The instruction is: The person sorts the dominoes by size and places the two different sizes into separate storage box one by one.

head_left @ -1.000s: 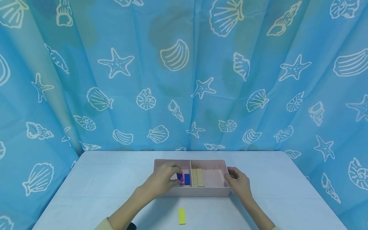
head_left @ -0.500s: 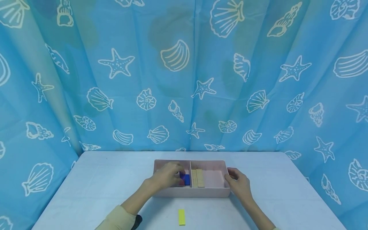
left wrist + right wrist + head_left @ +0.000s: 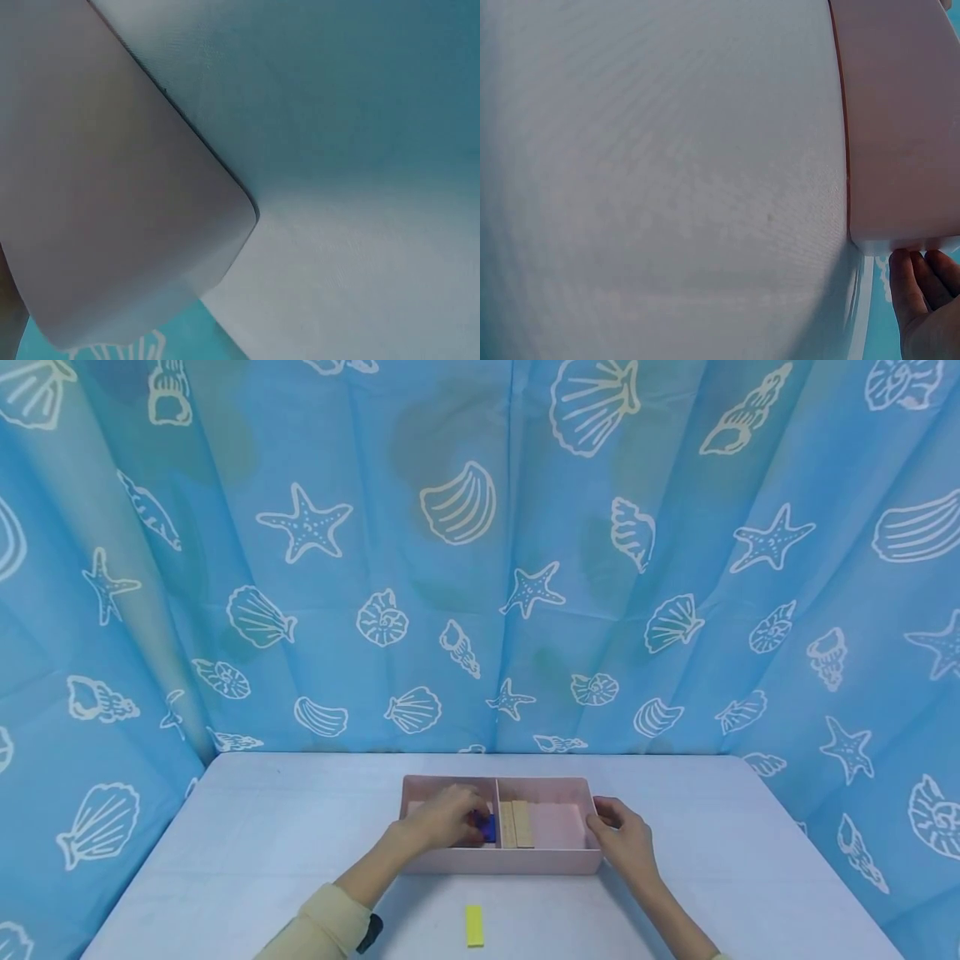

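Note:
A pink two-compartment box point(image 3: 510, 862) stands lengthwise on the table. My left hand point(image 3: 446, 818) reaches into its left compartment, fingers bent down around a small dark blue block that they mostly hide. Right beside the fingertips, a blue block point(image 3: 489, 829) lies near the divider. My right hand point(image 3: 624, 837) holds the box's right end wall, the thumb at the rim. In the right wrist view, fingers point(image 3: 907, 289) touch the outside of that wall. The left wrist view shows the box's outer side point(image 3: 127, 187) but not the left fingers.
Two pale wooden strips point(image 3: 516, 824) lie side by side in the right compartment, against the divider. A yellow strip point(image 3: 474, 927) lies on the white table point(image 3: 300, 827) in front of the box. A blue shell-print curtain point(image 3: 457, 643) hangs around the back and sides.
My left hand has moved slightly right toward the divider with the dark blue block, covering the red piece seen earlier. My right hand and the box have stayed in place.

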A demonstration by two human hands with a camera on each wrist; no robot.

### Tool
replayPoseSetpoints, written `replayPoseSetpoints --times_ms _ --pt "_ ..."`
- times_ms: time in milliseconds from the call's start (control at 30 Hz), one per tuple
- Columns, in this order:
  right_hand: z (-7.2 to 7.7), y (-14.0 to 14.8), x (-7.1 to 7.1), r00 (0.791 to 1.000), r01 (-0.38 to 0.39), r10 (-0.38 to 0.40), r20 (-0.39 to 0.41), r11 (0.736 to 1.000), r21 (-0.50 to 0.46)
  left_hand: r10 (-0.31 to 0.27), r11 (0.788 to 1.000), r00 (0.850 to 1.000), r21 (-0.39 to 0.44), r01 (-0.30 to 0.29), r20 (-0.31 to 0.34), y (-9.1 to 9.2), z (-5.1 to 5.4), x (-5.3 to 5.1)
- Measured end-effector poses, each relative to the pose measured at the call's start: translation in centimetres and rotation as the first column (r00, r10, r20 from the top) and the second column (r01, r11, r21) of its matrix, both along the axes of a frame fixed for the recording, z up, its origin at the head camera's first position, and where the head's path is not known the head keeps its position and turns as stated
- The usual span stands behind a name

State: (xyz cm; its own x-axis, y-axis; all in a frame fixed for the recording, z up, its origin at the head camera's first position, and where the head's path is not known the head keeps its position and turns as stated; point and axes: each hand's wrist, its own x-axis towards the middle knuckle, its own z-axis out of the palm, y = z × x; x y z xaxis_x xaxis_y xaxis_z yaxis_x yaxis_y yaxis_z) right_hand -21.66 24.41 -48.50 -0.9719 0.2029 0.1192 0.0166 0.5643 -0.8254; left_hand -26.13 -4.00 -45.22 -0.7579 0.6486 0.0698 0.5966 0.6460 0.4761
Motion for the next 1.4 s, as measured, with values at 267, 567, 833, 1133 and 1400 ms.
replayPoseSetpoints --times_ms 267,567,833,1133,1400 --pt "0.05 -0.03 0.05 1.0 0.005 -0.005 0.01 1.0 -0.013 -0.037 0.999 0.999 -0.021 0.037 0.003 0.58 -0.12 -0.35" --pt "-0.04 0.09 -0.2 1.0 0.006 -0.006 0.007 1.0 0.005 -0.03 0.999 1.0 -0.023 0.03 0.004 0.72 0.07 -0.67" --pt "0.11 -0.09 -0.19 1.0 0.006 -0.006 0.005 1.0 0.007 -0.011 1.0 1.0 -0.019 0.012 0.013 0.59 -0.11 -0.58" --pt "0.24 -0.01 -0.12 1.0 0.003 -0.003 0.007 1.0 -0.01 -0.008 1.0 0.999 0.001 0.008 0.043 0.58 -0.16 -0.41" --pt "0.36 -0.03 0.09 1.0 0.004 -0.004 0.026 1.0 -0.012 -0.012 1.0 0.998 0.027 0.01 0.059 0.46 -0.35 -0.4"
